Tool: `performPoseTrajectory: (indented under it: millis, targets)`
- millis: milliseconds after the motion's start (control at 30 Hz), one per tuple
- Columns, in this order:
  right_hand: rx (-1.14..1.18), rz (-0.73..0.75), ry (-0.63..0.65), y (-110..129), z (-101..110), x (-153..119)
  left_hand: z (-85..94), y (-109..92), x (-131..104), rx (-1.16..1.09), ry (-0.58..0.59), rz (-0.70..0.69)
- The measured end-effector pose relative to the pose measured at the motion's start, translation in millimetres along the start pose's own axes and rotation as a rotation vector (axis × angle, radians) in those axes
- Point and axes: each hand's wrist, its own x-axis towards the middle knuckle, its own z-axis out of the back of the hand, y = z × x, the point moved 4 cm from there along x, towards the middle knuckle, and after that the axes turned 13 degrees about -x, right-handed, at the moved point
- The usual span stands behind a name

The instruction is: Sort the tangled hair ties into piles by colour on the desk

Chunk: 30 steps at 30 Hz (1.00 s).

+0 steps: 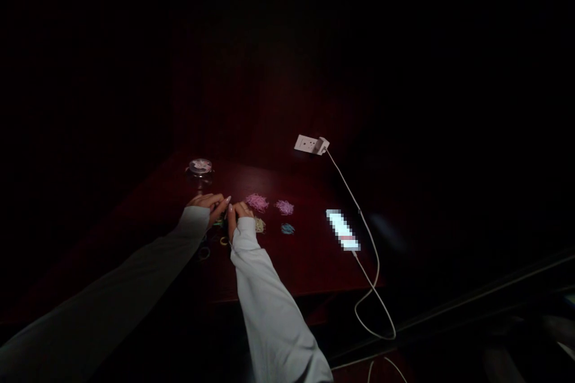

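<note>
On a dark red table, my left hand (210,201) and my right hand (240,213) are close together, fingers bent inward. Anything held between the fingers is too small and dark to make out. Just beyond my right hand is a pile of thin pink strands or small bands (257,203). A purple pile (285,207) and a blue pile (287,228) lie further right. Partly hidden by my right hand is a pale yellow pile (260,225). Green pieces (218,223) show below my left hand. A yellow ring (224,241) lies nearer me.
A clear round jar with a lid (200,169) stands behind my left hand. To the right lies a lit phone (343,230) on a white cable (371,233), which runs to a charger (322,145) in a wall socket (306,143). The surroundings are very dark.
</note>
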Motion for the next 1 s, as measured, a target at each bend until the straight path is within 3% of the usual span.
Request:
performPoseTrajectory:
  millis: [133, 333, 567, 900, 1000]
  targets:
    - [-0.029, 0.013, -0.059, 2, 11, -3, -0.5, -6, -2, -0.011, 0.090, -0.041]
    - [-0.072, 0.052, -0.002, 5, 13, -1, 3.0, -14, -5, 0.066, 0.172, -0.148]
    - [-0.093, 0.062, 0.023, 5, 21, 0, 7.3, -16, -3, 0.075, 0.107, -0.180]
    - [-0.233, 0.020, -0.026, -19, 7, 9, 23.9, -2, -6, 0.179, 0.000, -0.200]
    - [-0.226, 0.105, -0.017, -13, 12, 2, 20.1, -7, -11, 0.136, 0.049, -0.237]
